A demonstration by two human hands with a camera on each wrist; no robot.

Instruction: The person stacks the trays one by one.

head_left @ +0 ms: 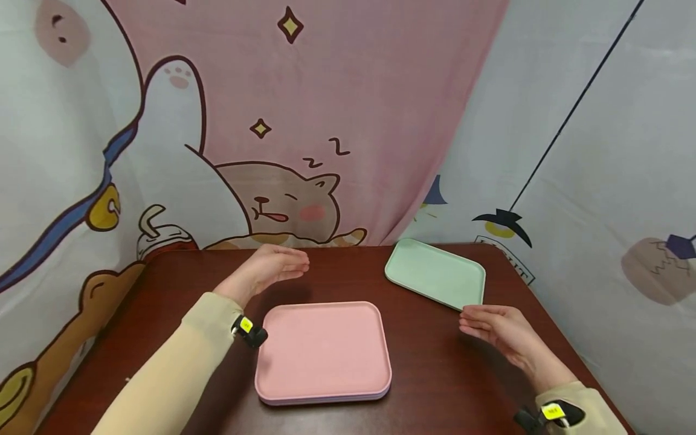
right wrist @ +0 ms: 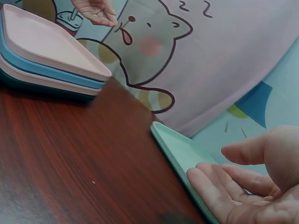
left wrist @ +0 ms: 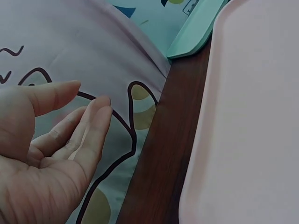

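Observation:
A stack of trays with a pink tray [head_left: 324,350] on top lies near the front middle of the table; the right wrist view shows a blue tray [right wrist: 51,70] beneath the pink one, with others lower down. Towards the back right lies a green tray [head_left: 437,275], set at an angle. My left hand [head_left: 272,269] hovers beyond the stack's far left corner, fingers loosely bent and holding nothing. Close to the green tray's near corner is my right hand [head_left: 502,332], also holding nothing; whether it touches the tray I cannot tell.
The dark wooden table [head_left: 435,374] carries the trays. A cartoon-printed cloth [head_left: 380,109] hangs behind it and along both sides. Each wrist wears a small black camera, such as the left camera [head_left: 251,332].

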